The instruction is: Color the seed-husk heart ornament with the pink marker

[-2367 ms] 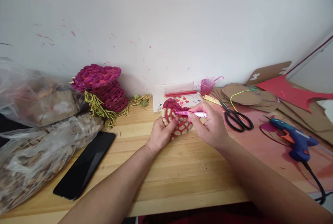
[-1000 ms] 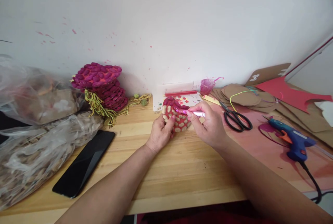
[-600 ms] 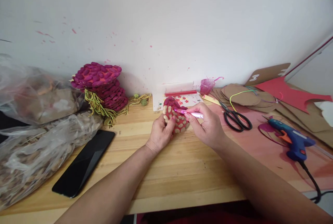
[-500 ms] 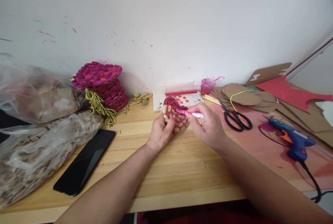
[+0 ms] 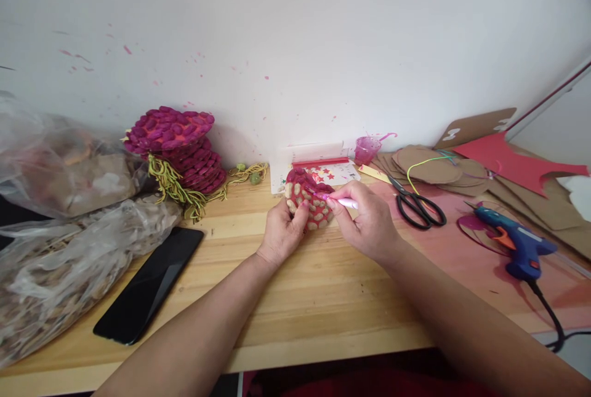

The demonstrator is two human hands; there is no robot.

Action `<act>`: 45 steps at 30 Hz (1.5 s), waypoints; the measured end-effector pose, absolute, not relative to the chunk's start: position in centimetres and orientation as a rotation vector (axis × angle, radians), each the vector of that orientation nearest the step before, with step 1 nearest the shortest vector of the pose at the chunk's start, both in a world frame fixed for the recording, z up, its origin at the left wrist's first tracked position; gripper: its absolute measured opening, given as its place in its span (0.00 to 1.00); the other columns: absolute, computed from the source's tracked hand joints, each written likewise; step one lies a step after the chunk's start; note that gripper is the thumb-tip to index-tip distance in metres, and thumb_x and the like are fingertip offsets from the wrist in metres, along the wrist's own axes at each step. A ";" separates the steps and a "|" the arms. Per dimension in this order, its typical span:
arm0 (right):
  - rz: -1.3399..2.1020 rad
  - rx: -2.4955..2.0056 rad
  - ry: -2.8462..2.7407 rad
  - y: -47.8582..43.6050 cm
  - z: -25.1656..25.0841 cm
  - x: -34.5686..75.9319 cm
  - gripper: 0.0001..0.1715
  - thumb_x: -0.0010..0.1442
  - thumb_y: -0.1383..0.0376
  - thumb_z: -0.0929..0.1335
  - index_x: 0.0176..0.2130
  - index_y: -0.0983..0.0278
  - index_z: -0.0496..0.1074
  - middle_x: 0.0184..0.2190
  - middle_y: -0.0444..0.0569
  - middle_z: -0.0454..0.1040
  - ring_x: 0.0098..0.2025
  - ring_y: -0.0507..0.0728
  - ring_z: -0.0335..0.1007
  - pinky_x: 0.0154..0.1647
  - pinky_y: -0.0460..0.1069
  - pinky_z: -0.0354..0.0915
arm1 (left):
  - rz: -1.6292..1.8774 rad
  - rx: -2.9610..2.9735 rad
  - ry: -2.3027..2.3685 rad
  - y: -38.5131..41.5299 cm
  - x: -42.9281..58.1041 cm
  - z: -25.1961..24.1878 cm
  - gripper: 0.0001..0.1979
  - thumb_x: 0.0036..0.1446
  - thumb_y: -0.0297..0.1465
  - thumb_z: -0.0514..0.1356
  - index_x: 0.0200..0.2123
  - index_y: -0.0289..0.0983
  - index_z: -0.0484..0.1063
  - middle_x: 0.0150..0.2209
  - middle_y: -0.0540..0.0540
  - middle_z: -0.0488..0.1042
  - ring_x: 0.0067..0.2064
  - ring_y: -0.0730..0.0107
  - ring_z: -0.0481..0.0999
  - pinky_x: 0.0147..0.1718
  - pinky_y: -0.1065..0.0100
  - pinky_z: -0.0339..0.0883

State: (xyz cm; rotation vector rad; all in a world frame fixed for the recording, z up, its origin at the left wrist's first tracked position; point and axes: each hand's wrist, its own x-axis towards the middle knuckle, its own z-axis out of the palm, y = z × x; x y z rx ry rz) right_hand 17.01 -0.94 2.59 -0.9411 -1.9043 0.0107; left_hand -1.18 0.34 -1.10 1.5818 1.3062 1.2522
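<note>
My left hand (image 5: 281,234) grips a round red disc covered in pale shells (image 5: 308,204), tilted up off the wooden table (image 5: 286,311); part of its top is painted magenta. My right hand (image 5: 369,224) pinches a thin white brush with a pink tip (image 5: 340,201), and the tip touches the disc's upper face. Both hands are closed around what they hold, in the middle of the table near the wall.
A stack of magenta shell discs with yellow tassels (image 5: 178,151) stands at the back left. Plastic bags of shells (image 5: 60,243) and a black phone (image 5: 150,283) lie left. Pink paint cup (image 5: 366,149), black scissors (image 5: 415,205), cardboard circles (image 5: 429,166) and blue glue gun (image 5: 517,240) lie right.
The brush tip has shifted slightly across the disc's face, and both hands with the disc have drifted a little toward the wall. Nothing else on the table has moved.
</note>
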 end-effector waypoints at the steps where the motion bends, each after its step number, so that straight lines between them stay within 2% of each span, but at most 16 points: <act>1: 0.023 -0.935 -1.891 -0.9 2.6 17.0 0.04 0.65 0.69 0.68 0.39 0.60 0.67 0.32 0.46 0.76 0.35 0.55 0.73 0.36 0.50 0.67 | 1.249 1.572 1.304 0.3 -1.2 -1.1 0.15 0.60 0.43 0.59 0.29 0.40 0.64 0.18 0.55 0.66 0.22 0.73 0.64 0.23 0.71 0.58; 7: 0.048 -0.909 -1.904 -0.8 2.6 17.2 0.03 0.65 0.68 0.68 0.40 0.60 0.69 0.34 0.47 0.76 0.37 0.56 0.74 0.38 0.50 0.68 | 1.250 1.489 1.235 0.4 -1.0 -1.3 0.16 0.59 0.44 0.61 0.29 0.39 0.66 0.18 0.56 0.65 0.21 0.74 0.63 0.22 0.72 0.58; 13: 0.080 -0.928 -1.890 -0.7 2.6 17.1 0.03 0.65 0.68 0.68 0.39 0.61 0.69 0.33 0.47 0.76 0.36 0.56 0.74 0.38 0.50 0.68 | 1.254 1.433 1.197 0.5 -0.9 -1.6 0.16 0.59 0.45 0.61 0.29 0.39 0.66 0.19 0.54 0.67 0.22 0.72 0.66 0.23 0.72 0.61; 19: 0.128 -0.952 -1.799 -0.7 2.7 16.9 0.05 0.65 0.65 0.70 0.36 0.61 0.69 0.30 0.44 0.75 0.33 0.54 0.74 0.36 0.49 0.69 | 1.199 1.508 1.231 0.3 -1.0 -1.8 0.16 0.59 0.45 0.60 0.29 0.39 0.65 0.18 0.56 0.65 0.21 0.74 0.62 0.21 0.72 0.57; 24: 0.119 -0.985 -1.734 -0.9 2.9 16.8 0.04 0.64 0.65 0.70 0.39 0.61 0.70 0.33 0.46 0.78 0.33 0.54 0.76 0.34 0.48 0.70 | 1.195 1.460 1.217 0.2 -0.9 -1.5 0.16 0.59 0.45 0.60 0.29 0.40 0.64 0.17 0.56 0.64 0.19 0.75 0.60 0.20 0.72 0.55; 28: 0.136 -0.979 -1.710 -0.9 3.2 16.7 0.04 0.63 0.66 0.70 0.36 0.60 0.70 0.30 0.45 0.77 0.30 0.53 0.75 0.32 0.48 0.70 | 1.207 1.400 1.188 0.4 -0.8 -1.5 0.16 0.59 0.46 0.59 0.29 0.40 0.64 0.17 0.56 0.64 0.18 0.75 0.60 0.19 0.72 0.56; 34: 0.154 -1.033 -1.757 -0.7 3.0 16.7 0.04 0.64 0.66 0.69 0.35 0.60 0.69 0.30 0.46 0.76 0.31 0.54 0.74 0.33 0.49 0.68 | 1.214 1.396 1.171 0.4 -0.8 -1.6 0.16 0.59 0.46 0.60 0.30 0.40 0.66 0.17 0.56 0.65 0.19 0.74 0.62 0.20 0.72 0.58; 40: 0.111 -1.039 -1.797 -0.9 2.9 17.0 0.04 0.63 0.67 0.68 0.34 0.60 0.69 0.30 0.46 0.76 0.33 0.56 0.74 0.37 0.51 0.68 | 1.222 1.344 1.167 0.4 -0.8 -1.3 0.19 0.58 0.48 0.60 0.28 0.40 0.62 0.15 0.57 0.63 0.15 0.76 0.59 0.15 0.73 0.53; 45: 0.152 -1.022 -1.803 -0.8 2.9 17.0 0.04 0.62 0.68 0.69 0.39 0.60 0.70 0.34 0.48 0.77 0.36 0.57 0.75 0.39 0.52 0.69 | 1.194 1.352 1.164 0.5 -0.7 -1.4 0.20 0.58 0.49 0.61 0.27 0.40 0.61 0.15 0.57 0.64 0.15 0.77 0.60 0.15 0.73 0.54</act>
